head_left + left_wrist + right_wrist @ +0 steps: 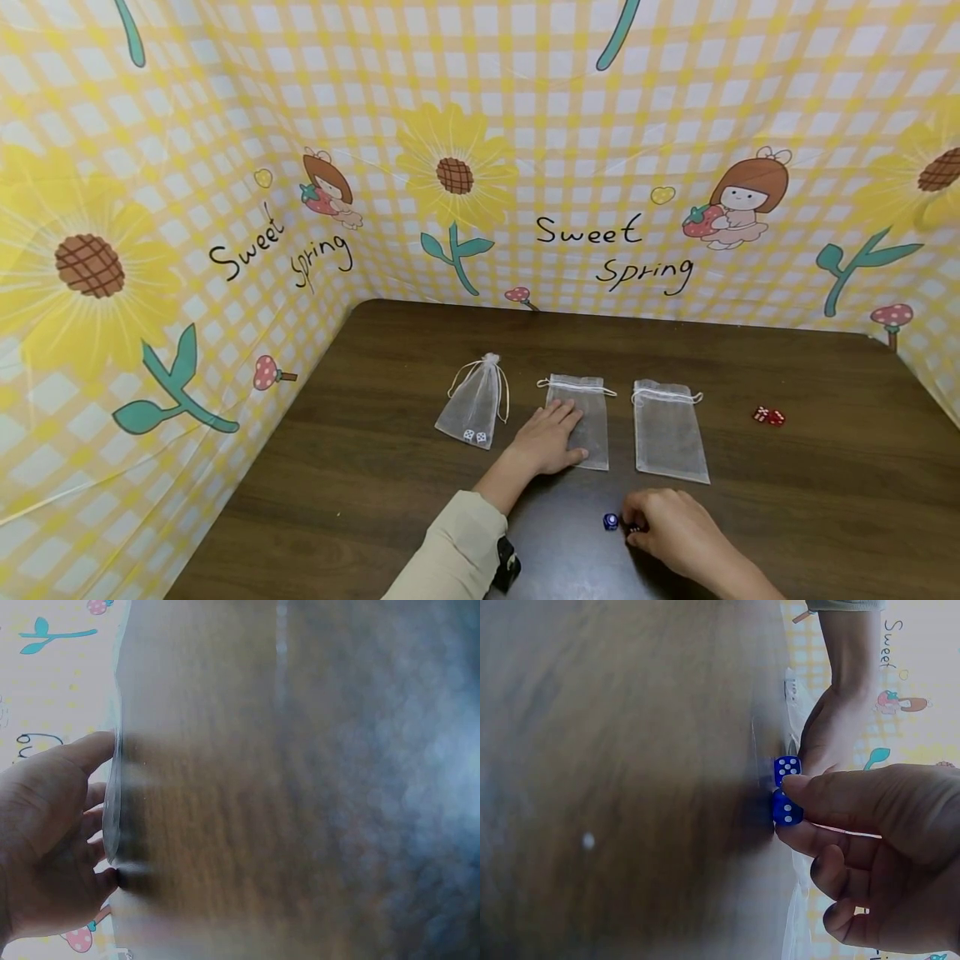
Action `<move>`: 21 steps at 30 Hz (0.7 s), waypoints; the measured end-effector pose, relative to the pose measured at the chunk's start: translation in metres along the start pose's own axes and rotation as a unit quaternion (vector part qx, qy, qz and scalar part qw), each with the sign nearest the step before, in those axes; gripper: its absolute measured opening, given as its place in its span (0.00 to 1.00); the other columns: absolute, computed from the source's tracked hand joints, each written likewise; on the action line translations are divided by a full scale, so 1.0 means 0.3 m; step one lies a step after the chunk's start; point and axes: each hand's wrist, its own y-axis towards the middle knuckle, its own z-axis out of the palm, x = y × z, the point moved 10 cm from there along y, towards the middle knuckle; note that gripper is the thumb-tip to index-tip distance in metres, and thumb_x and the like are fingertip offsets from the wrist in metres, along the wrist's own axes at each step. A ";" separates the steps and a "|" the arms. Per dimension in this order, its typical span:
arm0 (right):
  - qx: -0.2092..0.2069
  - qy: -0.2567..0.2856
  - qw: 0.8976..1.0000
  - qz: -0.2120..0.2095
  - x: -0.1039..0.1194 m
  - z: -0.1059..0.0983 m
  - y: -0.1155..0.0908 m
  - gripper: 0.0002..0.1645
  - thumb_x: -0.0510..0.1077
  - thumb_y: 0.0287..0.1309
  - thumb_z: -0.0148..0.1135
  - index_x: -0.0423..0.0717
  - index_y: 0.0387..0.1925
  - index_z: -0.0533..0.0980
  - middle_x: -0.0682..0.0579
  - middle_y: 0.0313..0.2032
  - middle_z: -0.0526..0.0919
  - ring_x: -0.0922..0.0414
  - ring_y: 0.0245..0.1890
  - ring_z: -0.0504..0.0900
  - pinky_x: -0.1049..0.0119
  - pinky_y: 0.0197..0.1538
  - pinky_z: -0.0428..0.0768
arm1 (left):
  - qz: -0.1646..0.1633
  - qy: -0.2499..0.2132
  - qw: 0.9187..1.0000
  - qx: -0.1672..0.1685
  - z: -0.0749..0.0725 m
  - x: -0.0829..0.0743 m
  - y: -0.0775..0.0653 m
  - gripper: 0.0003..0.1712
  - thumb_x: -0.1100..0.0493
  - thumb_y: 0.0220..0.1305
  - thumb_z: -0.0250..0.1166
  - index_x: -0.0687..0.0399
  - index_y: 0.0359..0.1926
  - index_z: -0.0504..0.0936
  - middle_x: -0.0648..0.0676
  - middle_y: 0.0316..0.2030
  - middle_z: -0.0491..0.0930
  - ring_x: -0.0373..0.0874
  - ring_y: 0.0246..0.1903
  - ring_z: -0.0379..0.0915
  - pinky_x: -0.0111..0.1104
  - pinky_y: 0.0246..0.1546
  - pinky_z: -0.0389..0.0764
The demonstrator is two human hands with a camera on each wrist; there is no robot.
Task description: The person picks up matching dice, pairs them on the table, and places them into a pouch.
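My left hand [546, 439] rests on the middle sheer white drawstring pouch [595, 433], its fingers spread across the mesh. Down near the front of the table, my right hand [678, 529] pinches a blue die [787, 810] between thumb and index finger. A second blue die [611, 522] sits on the tabletop just left of those fingertips. In the left wrist view the left palm [45, 817] shows beside the pouch's edge.
To the left lies a gathered pouch [480, 400] with two white dice [475, 436] inside. A flat pouch [670, 433] lies right of the middle one. Red dice [769, 416] sit farther right on the brown table [337, 467]. Patterned cloth [585, 167] walls the back and sides.
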 end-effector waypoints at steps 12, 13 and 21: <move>-0.003 -0.021 1.000 0.011 -0.010 -0.023 0.000 0.14 0.46 0.36 0.75 0.58 0.26 0.77 0.69 0.21 0.70 0.70 0.22 0.70 0.69 0.23 0.67 | -0.003 -0.003 1.000 0.006 0.010 0.002 0.008 0.36 0.42 0.64 0.55 0.50 0.69 0.58 0.51 0.69 0.53 0.46 0.68 0.43 0.37 0.65 0.50; -0.010 -0.027 0.999 0.015 -0.012 -0.034 -0.001 0.14 0.46 0.36 0.75 0.58 0.26 0.77 0.69 0.21 0.71 0.70 0.22 0.70 0.68 0.23 0.68 | -0.003 -0.004 1.000 0.006 0.009 0.001 0.008 0.36 0.42 0.64 0.55 0.50 0.69 0.58 0.51 0.69 0.53 0.46 0.68 0.43 0.37 0.65 0.50; -0.058 -0.054 0.997 0.020 -0.012 -0.118 0.007 0.14 0.45 0.36 0.75 0.54 0.29 0.79 0.66 0.22 0.75 0.66 0.23 0.74 0.66 0.24 0.72 | 0.000 -0.014 1.000 0.002 -0.002 -0.001 0.004 0.36 0.43 0.64 0.56 0.52 0.68 0.60 0.53 0.68 0.54 0.48 0.68 0.45 0.39 0.65 0.51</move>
